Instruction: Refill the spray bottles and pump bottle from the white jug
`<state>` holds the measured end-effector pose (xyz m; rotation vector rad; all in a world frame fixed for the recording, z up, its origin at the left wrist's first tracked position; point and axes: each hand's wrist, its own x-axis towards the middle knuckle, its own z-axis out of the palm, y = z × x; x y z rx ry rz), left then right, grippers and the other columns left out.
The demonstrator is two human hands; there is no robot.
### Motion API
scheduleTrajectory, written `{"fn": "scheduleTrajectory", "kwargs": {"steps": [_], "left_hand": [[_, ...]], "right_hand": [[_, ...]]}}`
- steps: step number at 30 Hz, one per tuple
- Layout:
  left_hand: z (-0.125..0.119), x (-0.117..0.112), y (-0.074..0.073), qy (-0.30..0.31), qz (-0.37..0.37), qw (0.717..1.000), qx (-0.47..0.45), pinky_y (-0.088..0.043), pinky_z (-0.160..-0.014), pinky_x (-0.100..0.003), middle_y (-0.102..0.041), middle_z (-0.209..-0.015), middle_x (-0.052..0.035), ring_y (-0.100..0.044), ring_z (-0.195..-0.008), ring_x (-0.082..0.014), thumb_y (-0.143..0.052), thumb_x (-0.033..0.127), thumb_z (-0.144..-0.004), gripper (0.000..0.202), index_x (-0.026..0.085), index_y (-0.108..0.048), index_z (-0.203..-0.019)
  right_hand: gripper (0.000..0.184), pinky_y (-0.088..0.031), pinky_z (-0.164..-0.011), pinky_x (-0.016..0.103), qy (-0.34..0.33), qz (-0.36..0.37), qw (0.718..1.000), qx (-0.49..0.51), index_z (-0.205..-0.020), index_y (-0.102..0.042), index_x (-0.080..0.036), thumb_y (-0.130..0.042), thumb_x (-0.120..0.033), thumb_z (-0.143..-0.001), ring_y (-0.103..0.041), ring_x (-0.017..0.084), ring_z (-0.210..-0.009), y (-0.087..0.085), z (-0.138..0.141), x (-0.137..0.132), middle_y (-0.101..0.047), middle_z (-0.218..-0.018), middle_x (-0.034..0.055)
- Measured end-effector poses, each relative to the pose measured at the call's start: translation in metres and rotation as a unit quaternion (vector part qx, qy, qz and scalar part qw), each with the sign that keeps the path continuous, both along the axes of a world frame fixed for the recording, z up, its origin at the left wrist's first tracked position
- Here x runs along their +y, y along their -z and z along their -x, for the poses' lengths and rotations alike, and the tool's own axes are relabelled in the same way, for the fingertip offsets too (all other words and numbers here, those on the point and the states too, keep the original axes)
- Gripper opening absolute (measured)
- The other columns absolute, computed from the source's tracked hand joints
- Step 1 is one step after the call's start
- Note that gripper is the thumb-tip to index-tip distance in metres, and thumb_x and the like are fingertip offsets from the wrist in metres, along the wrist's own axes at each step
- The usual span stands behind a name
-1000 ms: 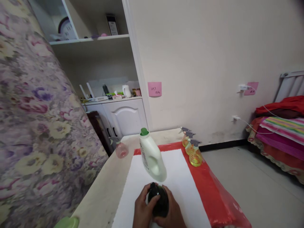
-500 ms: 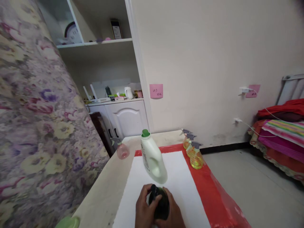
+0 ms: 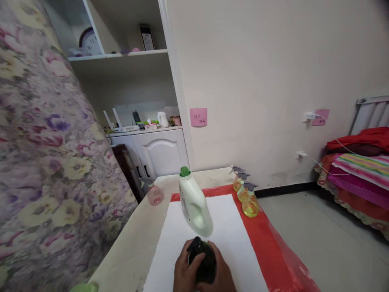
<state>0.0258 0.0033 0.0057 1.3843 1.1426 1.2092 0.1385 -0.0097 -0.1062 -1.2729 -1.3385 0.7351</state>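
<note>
Near the bottom of the view, both my hands are closed around a dark spray bottle point(image 3: 207, 268) with a black head. My left hand point(image 3: 184, 268) grips it at the left, its fingers at the black head and its thumb laid across the top. From the right, my right hand point(image 3: 223, 271) wraps the rounded body. The bottle's underside is hidden. Just beyond my hands stands a pale green detergent jug point(image 3: 194, 207), its mouth uncapped with a green spout inside. It stands on a white sheet point(image 3: 170, 243).
Several yellow spray bottles point(image 3: 250, 207) line the right side on a red cover point(image 3: 264, 247). A pink spray bottle point(image 3: 155, 195) stands at the table's far left. A green object point(image 3: 84, 287) is cut off at the lower left. A floral curtain point(image 3: 54, 162) hangs at the left.
My left fingers have shifted slightly about the black head, which now points a bit more to the left. The view has turned slightly; the jug and the other bottles stay put.
</note>
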Motion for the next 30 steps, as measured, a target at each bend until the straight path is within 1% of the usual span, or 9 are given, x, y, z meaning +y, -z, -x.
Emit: {"fn": "scheduleTrajectory", "kwargs": {"steps": [5,8,11,15,18,20,22,26,30], "left_hand": [[0.011,0.002,-0.003,0.012,-0.017,0.999,0.035,-0.041,-0.107,-0.048,-0.074,-0.116,-0.0112,-0.061,-0.116,-0.0355,-0.077,0.045,-0.065,0.046,0.020,-0.075,-0.104],[0.016,0.000,-0.011,0.034,-0.012,0.998,0.042,-0.036,-0.111,-0.050,-0.070,-0.123,-0.0117,-0.057,-0.123,-0.0354,-0.074,0.047,-0.069,0.051,0.020,-0.071,-0.112],[0.018,-0.007,-0.023,0.043,0.005,0.999,-0.003,-0.036,-0.111,-0.049,-0.069,-0.124,-0.0116,-0.055,-0.126,-0.0339,-0.071,0.048,-0.074,0.054,0.020,-0.066,-0.120],[0.017,-0.016,-0.038,0.010,0.007,0.997,-0.076,-0.044,-0.105,-0.045,-0.072,-0.119,-0.0103,-0.062,-0.117,-0.0314,-0.069,0.048,-0.076,0.046,0.020,-0.068,-0.113],[0.017,-0.021,-0.048,-0.002,0.019,0.995,-0.096,-0.049,-0.097,-0.041,-0.077,-0.104,-0.0085,-0.068,-0.105,-0.0301,-0.074,0.046,-0.071,0.040,0.019,-0.071,-0.100],[0.018,-0.023,-0.053,0.000,0.026,0.995,-0.098,-0.051,-0.092,-0.039,-0.078,-0.098,-0.0073,-0.069,-0.099,-0.0288,-0.075,0.046,-0.070,0.038,0.019,-0.072,-0.097],[0.022,-0.026,-0.056,0.015,0.028,0.995,-0.095,-0.053,-0.087,-0.037,-0.078,-0.095,-0.0069,-0.070,-0.094,-0.0277,-0.073,0.047,-0.071,0.039,0.020,-0.072,-0.099],[0.029,-0.028,-0.057,0.077,0.055,0.990,-0.107,-0.053,-0.073,-0.033,-0.078,-0.093,-0.0075,-0.071,-0.081,-0.0246,-0.070,0.051,-0.073,0.046,0.020,-0.070,-0.106],[0.030,-0.033,-0.056,0.130,0.075,0.975,-0.163,-0.050,-0.067,-0.029,-0.075,-0.091,-0.0068,-0.067,-0.073,-0.0202,-0.068,0.051,-0.076,0.043,0.019,-0.068,-0.106]], "right_hand": [[0.097,-0.042,-0.107,0.045,-0.023,-0.018,0.998,0.052,-0.136,-0.035,-0.020,-0.072,-0.009,-0.047,-0.051,0.033,-0.128,-0.010,-0.002,-0.004,-0.055,-0.137,0.0128],[0.098,-0.042,-0.107,0.043,-0.054,-0.054,0.994,0.081,-0.137,-0.035,-0.023,-0.071,-0.009,-0.046,-0.051,0.033,-0.127,-0.027,-0.004,-0.009,-0.055,-0.135,0.0094],[0.099,-0.040,-0.108,0.044,-0.055,-0.076,0.994,0.056,-0.138,-0.034,-0.024,-0.072,-0.011,-0.047,-0.051,0.033,-0.126,-0.047,-0.005,-0.015,-0.054,-0.134,0.0093],[0.098,-0.040,-0.108,0.044,-0.083,-0.058,0.994,0.038,-0.139,-0.035,-0.023,-0.070,-0.013,-0.048,-0.050,0.033,-0.126,-0.061,-0.003,-0.021,-0.054,-0.134,0.0099],[0.100,-0.038,-0.109,0.045,-0.092,-0.039,0.994,0.035,-0.141,-0.033,-0.023,-0.073,-0.019,-0.050,-0.046,0.035,-0.131,-0.057,0.000,-0.026,-0.051,-0.140,0.0113],[0.099,-0.040,-0.106,0.045,-0.095,-0.038,0.993,0.052,-0.141,-0.033,-0.024,-0.077,-0.026,-0.052,-0.048,0.036,-0.129,-0.054,0.001,-0.029,-0.051,-0.140,0.0117],[0.095,-0.046,-0.100,0.045,-0.108,-0.038,0.990,0.087,-0.135,-0.038,-0.026,-0.081,-0.034,-0.051,-0.055,0.036,-0.121,-0.056,0.000,-0.033,-0.058,-0.132,0.0114],[0.083,-0.050,-0.088,0.043,-0.185,-0.035,0.970,0.157,-0.123,-0.048,-0.026,-0.080,-0.054,-0.052,-0.064,0.032,-0.103,-0.077,-0.001,-0.044,-0.067,-0.114,0.0078],[0.092,-0.052,-0.080,0.047,-0.230,-0.021,0.947,0.221,-0.124,-0.053,-0.024,-0.069,-0.077,-0.049,-0.065,0.035,-0.097,-0.087,0.004,-0.051,-0.069,-0.105,0.0074]]}}
